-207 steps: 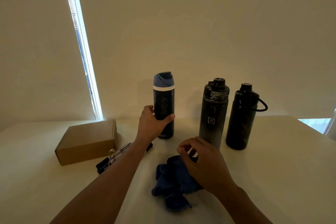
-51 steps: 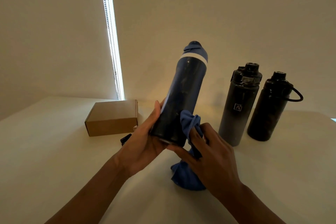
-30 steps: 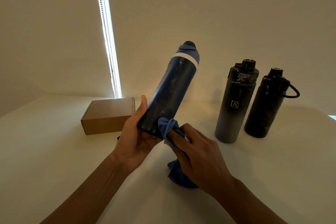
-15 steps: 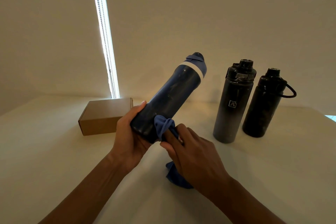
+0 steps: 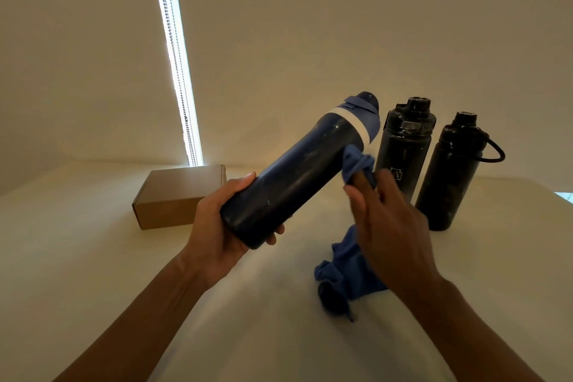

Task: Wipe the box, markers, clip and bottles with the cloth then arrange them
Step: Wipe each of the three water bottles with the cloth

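Both hands raised: left hand (image 5: 217, 226) cradling tilted bottle (image 5: 297, 174), right hand (image 5: 390, 223) apparently pressing cloth (image 5: 356, 164).

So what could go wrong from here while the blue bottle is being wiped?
The left hand grips only the base of the tilted blue bottle, so it might slip. Its cap end hangs near the two black bottles, which a swing could topple. The cloth trails from the right hand and might drag.

You are at a plain indoor tabletop setup, likely a room in a home or office: a pale table (image 5: 93, 257) runs to a drawn cream window blind (image 5: 341, 25), with a beaded pull cord (image 5: 176, 56) and daylight slit at far left.
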Demonstrator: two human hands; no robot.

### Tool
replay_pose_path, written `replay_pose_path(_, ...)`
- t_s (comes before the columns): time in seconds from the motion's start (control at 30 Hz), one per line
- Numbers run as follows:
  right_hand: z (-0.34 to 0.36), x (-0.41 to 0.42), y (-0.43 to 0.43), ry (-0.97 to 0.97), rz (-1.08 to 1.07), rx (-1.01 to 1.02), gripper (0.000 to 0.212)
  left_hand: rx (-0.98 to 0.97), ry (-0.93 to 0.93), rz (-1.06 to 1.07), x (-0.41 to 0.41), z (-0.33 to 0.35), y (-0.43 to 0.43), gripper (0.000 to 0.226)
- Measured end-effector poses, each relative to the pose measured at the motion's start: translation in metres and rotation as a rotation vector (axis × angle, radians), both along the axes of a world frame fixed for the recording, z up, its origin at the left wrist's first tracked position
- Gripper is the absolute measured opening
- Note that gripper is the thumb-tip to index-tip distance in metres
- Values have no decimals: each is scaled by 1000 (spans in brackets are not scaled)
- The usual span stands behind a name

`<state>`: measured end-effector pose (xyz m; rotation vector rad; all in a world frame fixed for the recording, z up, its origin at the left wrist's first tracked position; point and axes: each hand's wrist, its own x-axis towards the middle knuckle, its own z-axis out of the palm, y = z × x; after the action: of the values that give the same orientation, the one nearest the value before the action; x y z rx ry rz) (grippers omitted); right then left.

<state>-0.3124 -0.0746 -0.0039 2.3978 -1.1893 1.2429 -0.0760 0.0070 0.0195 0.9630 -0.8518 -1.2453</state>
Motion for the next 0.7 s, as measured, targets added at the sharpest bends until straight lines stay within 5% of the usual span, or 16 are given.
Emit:
replay_pose_path(0.1,-7,-19,-14,-49,-67,74,83,-3,-13,1,5,0,-2,43)
replay_pose_path(0.33,-1,5,5,57,10,-31,43,16,-91,3,8,0,-3,46)
replay_pose_path(0.5,-27,31,21,182,205,-65,53,44,-72,79,7,-6,-7,38)
replay_pose_path(0.6,-40,48,28,458,153,282,81,64,-37,184,5,-9,-9,35)
replay_pose_path(0.67,-46,53,24,686,212,364,73,70,-13,252,5,-10,-10,33)
replay_pose_path(0.7,-45,52,21,611,251,422,65,53,-10,265,5,-9,-9,31)
